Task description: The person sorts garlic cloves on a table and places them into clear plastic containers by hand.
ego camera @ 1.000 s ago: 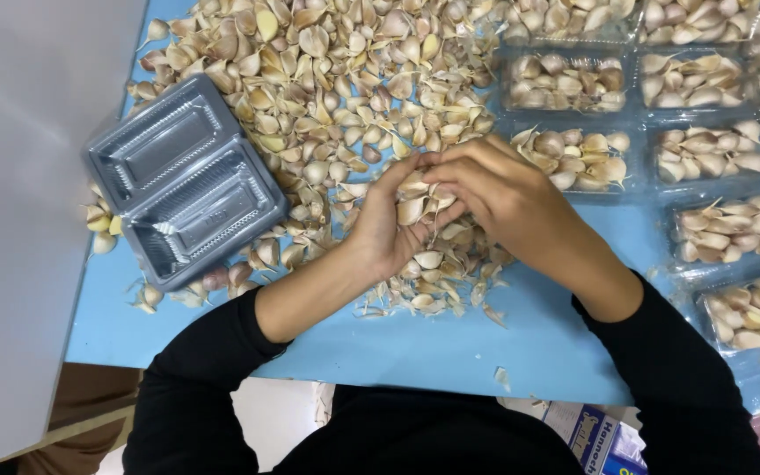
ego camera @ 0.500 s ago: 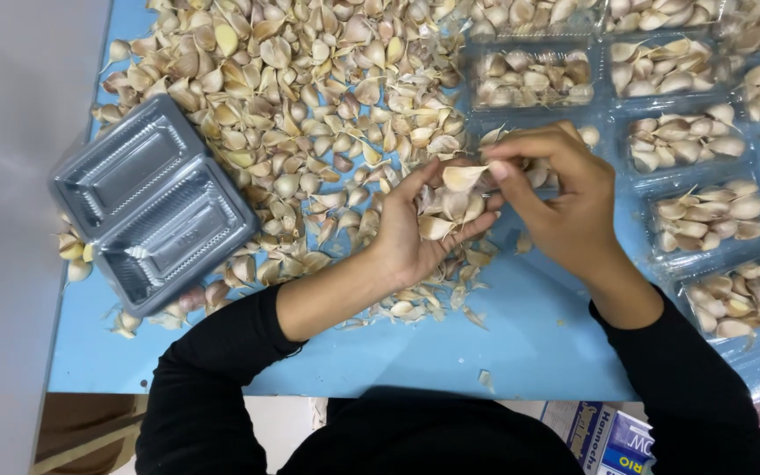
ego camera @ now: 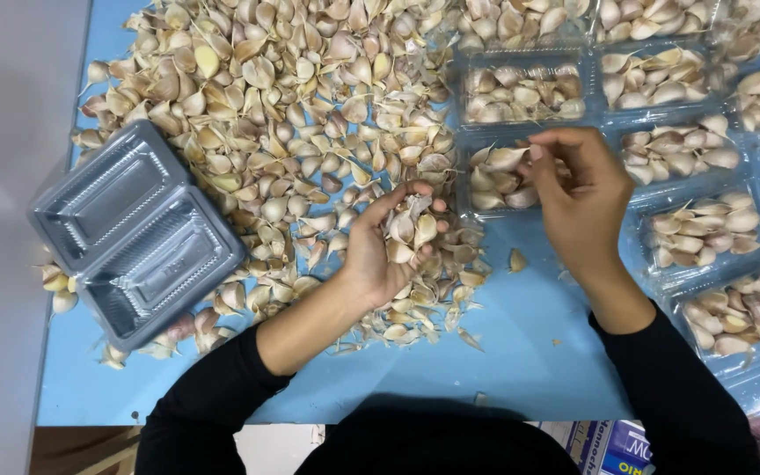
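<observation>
The left hand (ego camera: 389,251) lay palm up and cupped, its fingers curled loosely around a small clutch of pale, papery-skinned garlic cloves (ego camera: 411,230) resting in the palm. Under and around that hand spread a broad heap of loose cream-and-tan garlic cloves (ego camera: 274,114) on the light blue tabletop (ego camera: 521,369), thickest beyond the fingertips and thinning toward the wrist. Well off to the outer side of the left hand sat a stack of empty, clear-grey plastic two-compartment trays (ego camera: 138,230), tilted at an angle to the table edge, with a few stray cloves beside its corners. The right hand (ego camera: 578,198) hovered just beyond and to the right of the left one, back of the hand up, thumb and first fingers pressed together — pinching a single large pale garlic clove (ego camera: 505,158) at its end. That clove was held over a shallow clear plastic tray partly filled with cloves (ego camera: 499,189), directly below the right fingertips; whether the clove touched those already in it could not be told. Beyond and to the outer side of the right hand stood more clear plastic trays filled with garlic cloves (ego camera: 688,233), set close together in rows — some just beside the knuckles, others near the forearm. Both arms wore black long sleeves (ego camera: 661,396), the cuffs pushed up from the wrists.
</observation>
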